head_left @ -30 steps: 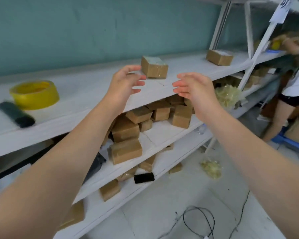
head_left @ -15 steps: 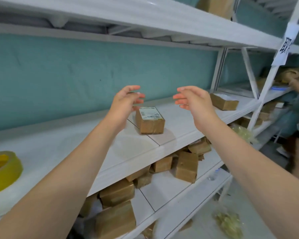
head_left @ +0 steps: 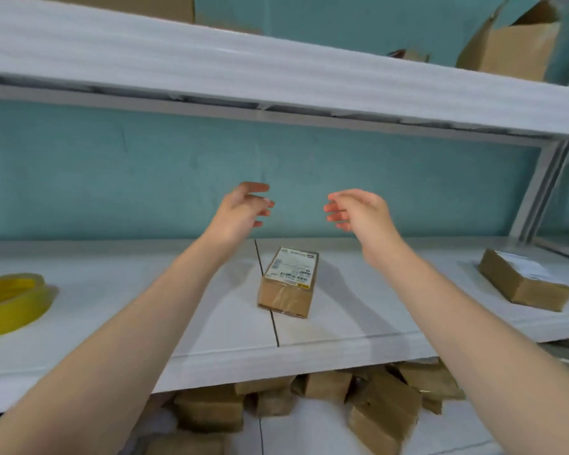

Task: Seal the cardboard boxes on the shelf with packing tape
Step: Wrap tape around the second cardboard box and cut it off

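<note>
fingers relaxed above box, tape roll far left.

Stockroom – shelves w/ parcels

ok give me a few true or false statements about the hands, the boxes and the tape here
1. The left hand and the right hand both hold nothing. True.
2. The yellow tape roll lies to the right of the labelled box. False: it lies at the far left of the same shelf.
3. The labelled box lies on the shelf and neither hand touches it. True.
4. The level below the shelf has no boxes. False: a pile of small boxes lies there.
</note>
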Demonstrator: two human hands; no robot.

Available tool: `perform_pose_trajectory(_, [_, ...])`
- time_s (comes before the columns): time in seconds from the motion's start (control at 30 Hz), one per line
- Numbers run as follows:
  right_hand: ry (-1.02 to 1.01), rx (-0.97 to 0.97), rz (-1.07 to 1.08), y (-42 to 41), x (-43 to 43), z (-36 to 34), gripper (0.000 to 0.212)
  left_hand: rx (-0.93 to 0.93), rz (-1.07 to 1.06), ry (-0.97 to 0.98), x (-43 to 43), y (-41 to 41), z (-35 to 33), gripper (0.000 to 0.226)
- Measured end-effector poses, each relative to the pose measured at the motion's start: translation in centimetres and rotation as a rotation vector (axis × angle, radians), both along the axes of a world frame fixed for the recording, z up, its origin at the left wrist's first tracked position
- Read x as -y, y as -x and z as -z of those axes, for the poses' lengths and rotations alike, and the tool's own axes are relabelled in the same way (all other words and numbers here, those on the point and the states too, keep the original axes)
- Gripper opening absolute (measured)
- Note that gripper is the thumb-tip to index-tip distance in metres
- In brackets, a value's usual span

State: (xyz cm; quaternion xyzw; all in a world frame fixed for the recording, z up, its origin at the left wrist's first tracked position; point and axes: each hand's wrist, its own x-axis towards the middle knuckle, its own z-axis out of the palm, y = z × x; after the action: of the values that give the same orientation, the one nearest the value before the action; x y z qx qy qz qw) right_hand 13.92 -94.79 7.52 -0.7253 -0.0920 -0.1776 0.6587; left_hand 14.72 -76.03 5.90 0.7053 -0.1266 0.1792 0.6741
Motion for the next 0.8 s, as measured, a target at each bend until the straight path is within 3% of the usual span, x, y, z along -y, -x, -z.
perform_pose_trajectory(0.3, [0.131,-0.291,-0.058,-4.0,0.4,6.4,0.017,-0.323,-0.197,-0.022,1.4,-1.0,6.1,0.022])
perform_pose_trajectory(0.37, [0.093,-0.397,-0.06,-4.4,0.4,7.4,0.019,-0.436,-0.174,-0.045,1.8,-1.2,7.0,0.016])
perform_pose_trajectory(0.5, [-0.141,-0.637,-0.121,-4.4,-0.4,8.5,0.015,-0.584,-0.074,-0.101,2.4,-1.5,8.0,0.028])
perform_pose_trajectory(0.63, [-0.218,-0.643,-0.205,-3.8,-1.5,8.4,0.012,-0.512,-0.025,-0.089,2.9,-1.6,8.9,0.029])
perform_pose_trajectory(0.8, [-0.255,-0.51,-0.213,-4.1,-1.5,7.2,0.014,-0.401,0.096,-0.008,2.0,-1.2,7.9,0.036])
